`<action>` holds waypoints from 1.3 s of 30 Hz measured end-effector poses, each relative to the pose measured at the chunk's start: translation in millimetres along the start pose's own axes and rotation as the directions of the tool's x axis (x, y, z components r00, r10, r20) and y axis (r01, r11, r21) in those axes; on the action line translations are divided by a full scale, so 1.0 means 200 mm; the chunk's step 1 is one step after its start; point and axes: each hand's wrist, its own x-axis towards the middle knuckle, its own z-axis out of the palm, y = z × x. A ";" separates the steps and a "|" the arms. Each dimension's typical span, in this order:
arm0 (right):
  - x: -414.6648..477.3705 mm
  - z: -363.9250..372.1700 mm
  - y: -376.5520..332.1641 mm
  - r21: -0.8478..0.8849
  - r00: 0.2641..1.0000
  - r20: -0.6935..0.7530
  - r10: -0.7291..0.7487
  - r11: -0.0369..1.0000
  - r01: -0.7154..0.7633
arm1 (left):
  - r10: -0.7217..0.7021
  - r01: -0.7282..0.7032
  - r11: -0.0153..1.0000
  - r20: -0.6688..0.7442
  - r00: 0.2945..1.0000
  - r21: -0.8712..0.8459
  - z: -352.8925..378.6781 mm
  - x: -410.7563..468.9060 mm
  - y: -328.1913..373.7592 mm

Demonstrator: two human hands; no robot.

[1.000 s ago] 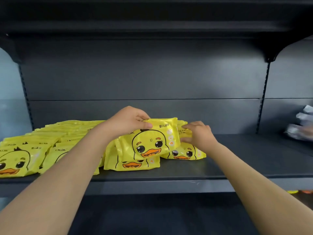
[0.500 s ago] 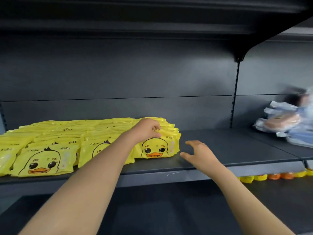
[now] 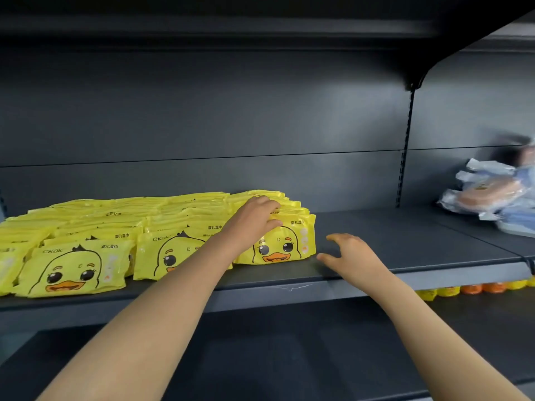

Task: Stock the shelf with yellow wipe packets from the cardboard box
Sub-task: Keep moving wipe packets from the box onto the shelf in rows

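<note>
Right hand (image 3: 351, 256): fingers spread apart, holding nothing, just above the shelf (image 3: 405, 244) front.
Left hand (image 3: 254, 218): fingers curled over the rightmost row's top, thumb on its front packet.
Yellow wipe packets (image 3: 179, 215): upright rows on the shelf's left.
Far right: blurred pale packages (image 3: 492, 195).

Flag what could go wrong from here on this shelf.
1. The left hand holds the tops of the rightmost yellow packets, which stand leaning close to the shelf edge; released, the front one may slide off.
2. The right hand, open beside them, could nudge that row.
</note>
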 end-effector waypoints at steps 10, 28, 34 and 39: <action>-0.15 0.01 -0.22 -0.156 0.991 0.030 -0.129 0.979 0.132 | -0.111 0.119 0.984 -0.068 0.992 0.135 -0.25 -0.55 0.01; -0.55 0.05 -1.11 -0.213 0.868 0.159 -0.471 0.842 0.496 | -0.453 0.392 0.824 0.061 0.890 0.409 -0.92 -1.44 -0.09; -0.58 0.25 -1.43 -0.251 0.844 0.133 -0.520 0.806 0.536 | -0.429 0.367 0.799 0.023 0.903 0.477 -0.99 -1.62 -0.42; -0.46 0.51 -1.76 -0.308 0.836 0.126 -0.533 0.780 0.544 | -0.406 0.328 0.769 0.024 0.913 0.549 -1.05 -1.68 -0.92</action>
